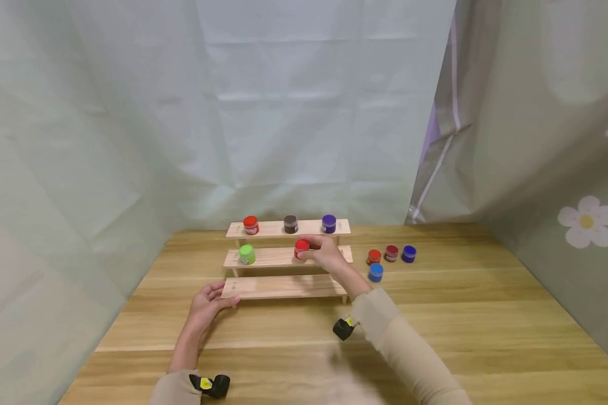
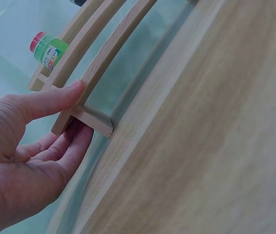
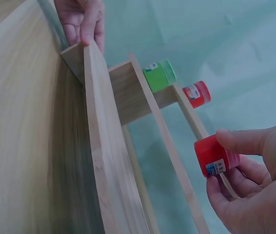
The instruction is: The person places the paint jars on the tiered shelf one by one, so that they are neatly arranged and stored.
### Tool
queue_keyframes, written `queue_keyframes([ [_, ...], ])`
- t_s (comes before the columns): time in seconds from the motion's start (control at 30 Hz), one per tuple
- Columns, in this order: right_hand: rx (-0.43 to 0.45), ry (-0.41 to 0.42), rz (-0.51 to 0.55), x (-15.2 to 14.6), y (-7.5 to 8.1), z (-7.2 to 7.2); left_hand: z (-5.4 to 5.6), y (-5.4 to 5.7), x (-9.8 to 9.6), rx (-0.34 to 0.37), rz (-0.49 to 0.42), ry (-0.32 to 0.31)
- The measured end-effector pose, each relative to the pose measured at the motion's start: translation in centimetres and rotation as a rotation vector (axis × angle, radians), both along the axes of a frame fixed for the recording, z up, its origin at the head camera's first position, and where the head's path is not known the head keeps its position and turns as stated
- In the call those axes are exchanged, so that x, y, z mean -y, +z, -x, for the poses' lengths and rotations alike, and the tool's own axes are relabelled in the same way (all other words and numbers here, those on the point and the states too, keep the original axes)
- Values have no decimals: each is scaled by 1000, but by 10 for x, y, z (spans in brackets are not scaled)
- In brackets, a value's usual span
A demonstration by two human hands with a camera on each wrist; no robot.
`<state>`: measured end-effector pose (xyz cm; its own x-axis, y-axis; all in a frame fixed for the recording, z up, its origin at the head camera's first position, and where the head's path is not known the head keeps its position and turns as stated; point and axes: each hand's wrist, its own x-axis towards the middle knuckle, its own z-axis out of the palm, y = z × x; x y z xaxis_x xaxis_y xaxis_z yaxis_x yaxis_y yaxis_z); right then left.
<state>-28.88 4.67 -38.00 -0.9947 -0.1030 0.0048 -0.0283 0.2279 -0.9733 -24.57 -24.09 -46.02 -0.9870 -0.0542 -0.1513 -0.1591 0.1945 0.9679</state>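
A three-step wooden display rack (image 1: pixel 284 287) stands on the table. My left hand (image 1: pixel 205 308) grips the left end of its lowest step, thumb on the front edge and fingers beneath in the left wrist view. My right hand (image 1: pixel 328 256) pinches a red paint jar (image 3: pixel 211 155) between thumb and fingers at the middle step; whether the jar touches the wood I cannot tell. On that step's left side sits a green jar (image 1: pixel 246 254). The top step carries a red jar (image 1: pixel 250 225), a dark brown jar (image 1: pixel 291 224) and a dark blue jar (image 1: pixel 329 224).
Right of the rack, several jars stand on the table (image 1: pixel 486 315): an orange-red jar (image 1: pixel 374 257), a dark red jar (image 1: pixel 392 253), a dark blue jar (image 1: pixel 408 254) and a lighter blue jar (image 1: pixel 376 273). Pale curtains (image 1: pixel 304 112) hang behind and at both sides.
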Motion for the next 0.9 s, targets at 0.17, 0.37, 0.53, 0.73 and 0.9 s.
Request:
queue_keyframes([
  [0.17, -7, 13, -5, 5, -4, 1, 0, -1, -2, -5, -1, -16],
  [0.37, 5, 28, -3, 11, -6, 4, -1, -1, -1, 5, -5, -5],
  [0.53, 4, 39, -18, 15, -7, 7, -1, -1, 0, 8, -5, 1],
  [0.73, 1, 29, -26, 16, -7, 9, -2, 0, 0, 10, 13, -2],
  [0.9, 0, 32, -29, 16, -10, 10, -1, -1, -1, 5, 2, -5],
])
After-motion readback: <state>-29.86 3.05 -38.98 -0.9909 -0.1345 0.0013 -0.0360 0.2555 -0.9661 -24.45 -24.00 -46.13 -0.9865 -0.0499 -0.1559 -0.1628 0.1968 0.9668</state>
